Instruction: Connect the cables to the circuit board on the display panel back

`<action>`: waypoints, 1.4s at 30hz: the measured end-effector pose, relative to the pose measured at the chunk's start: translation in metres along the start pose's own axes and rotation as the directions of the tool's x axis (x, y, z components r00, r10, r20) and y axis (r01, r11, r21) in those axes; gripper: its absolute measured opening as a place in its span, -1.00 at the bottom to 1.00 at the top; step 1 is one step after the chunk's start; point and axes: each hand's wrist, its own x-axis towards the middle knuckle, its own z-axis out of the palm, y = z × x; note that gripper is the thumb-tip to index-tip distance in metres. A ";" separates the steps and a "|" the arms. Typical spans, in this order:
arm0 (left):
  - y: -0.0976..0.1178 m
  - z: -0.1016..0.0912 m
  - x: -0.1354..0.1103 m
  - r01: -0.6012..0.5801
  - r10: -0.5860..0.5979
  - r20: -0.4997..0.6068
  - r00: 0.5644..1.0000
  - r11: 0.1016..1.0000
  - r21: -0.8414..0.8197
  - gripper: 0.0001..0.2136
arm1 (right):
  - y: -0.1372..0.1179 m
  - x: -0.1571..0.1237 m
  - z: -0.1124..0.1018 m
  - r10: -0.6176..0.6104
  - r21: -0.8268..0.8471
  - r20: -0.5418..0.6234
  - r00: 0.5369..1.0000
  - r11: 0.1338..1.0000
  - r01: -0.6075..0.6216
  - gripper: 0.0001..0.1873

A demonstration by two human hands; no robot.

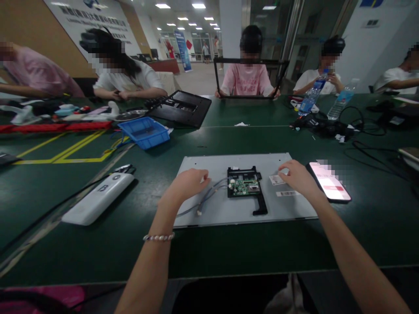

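Note:
A grey metal panel [209,168] lies flat on the green table in front of me. At its middle sits a black bracket with a green circuit board [244,186]. Grey-blue cables [204,200] run left from the board. My left hand [188,182] rests on the panel by the cables, its fingers curled and pinched at the cable. My right hand [297,176] lies on the panel's right part, fingertips bent down onto a small white label [276,179]. A barcode sticker [287,193] is just below it.
A lit phone [329,182] lies right of the panel. A white device [98,198] is at the left, a blue tray [144,132] and a black cover [180,107] behind. Water bottles [340,101] and black cables stand at the far right. Several people sit around the table.

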 end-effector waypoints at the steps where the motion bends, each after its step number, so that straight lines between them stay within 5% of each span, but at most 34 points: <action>1: 0.004 -0.001 0.001 -0.006 0.006 -0.025 1.000 1.000 -0.008 -0.70 | -0.003 0.000 0.001 -0.024 0.027 -0.018 1.000 0.999 0.024 -0.75; 6: 0.037 0.006 0.002 -0.201 0.185 -0.174 0.967 0.977 -0.077 -0.56 | -0.037 0.010 0.011 -0.225 0.150 -0.103 0.969 0.959 0.238 -0.73; 11: 0.055 0.023 0.004 -0.342 0.318 -0.178 0.931 0.930 -0.131 -0.36 | -0.080 0.036 0.028 -0.471 0.116 0.036 0.881 0.878 0.464 -0.70; 21: 0.051 0.023 0.007 -0.394 0.378 -0.115 0.919 0.891 -0.227 -0.48 | -0.119 0.056 0.048 -0.382 -0.155 0.158 0.911 0.901 0.405 -0.73; 29: 0.052 0.023 0.007 -0.381 0.363 -0.118 0.924 0.899 -0.217 -0.50 | -0.071 0.048 0.011 -0.251 -0.236 -0.027 0.968 0.942 0.237 -0.71; 35: 0.052 0.021 0.007 -0.389 0.370 -0.125 0.921 0.894 -0.222 -0.50 | -0.034 0.032 0.011 -0.198 -0.177 0.109 0.974 0.960 0.215 -0.69; 42: 0.053 0.021 0.006 -0.390 0.367 -0.135 0.920 0.890 -0.237 -0.51 | -0.009 0.014 0.002 -0.123 -0.093 0.134 0.983 0.986 0.136 -0.62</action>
